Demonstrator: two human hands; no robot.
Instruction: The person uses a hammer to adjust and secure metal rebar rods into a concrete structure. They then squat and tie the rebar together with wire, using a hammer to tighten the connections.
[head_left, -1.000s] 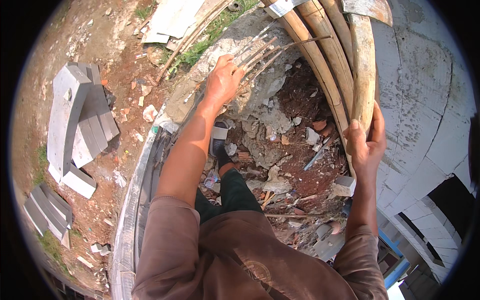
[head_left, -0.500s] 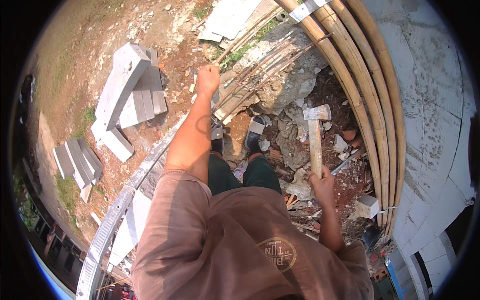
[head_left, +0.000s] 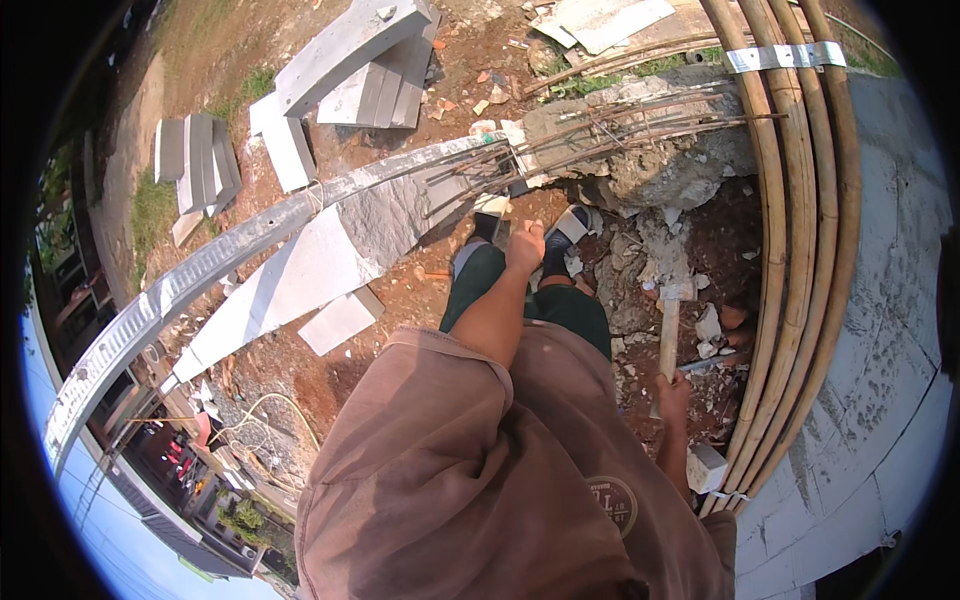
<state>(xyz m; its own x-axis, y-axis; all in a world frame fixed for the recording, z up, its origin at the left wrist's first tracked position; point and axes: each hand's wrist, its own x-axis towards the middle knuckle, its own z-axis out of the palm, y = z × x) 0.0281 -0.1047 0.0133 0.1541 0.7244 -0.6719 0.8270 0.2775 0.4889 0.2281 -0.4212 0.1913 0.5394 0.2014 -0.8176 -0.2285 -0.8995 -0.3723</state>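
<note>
Rubble-strewn reddish ground (head_left: pixel 400 292) surrounds the worker, whose left hand (head_left: pixel 527 243) is curled, nothing visible inside, and right hand (head_left: pixel 673 393) encircles the wooden-handled, grey-headed axe (head_left: pixel 669 335) near tan bamboo poles (head_left: pixel 797 200), where firm grip and ample clearance appear advisable.

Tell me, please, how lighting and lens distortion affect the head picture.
Head view, distortion: long yellowish bamboo poles appear bowed, corners black; head view, lighting: sun brightens stacked pale-grey rectangular blocks; head view, shadow: dark strip crosses the white wedge-shaped slab; head view, contrast: the pale blade of the wooden-handled hatchet blends into rubble.
</note>
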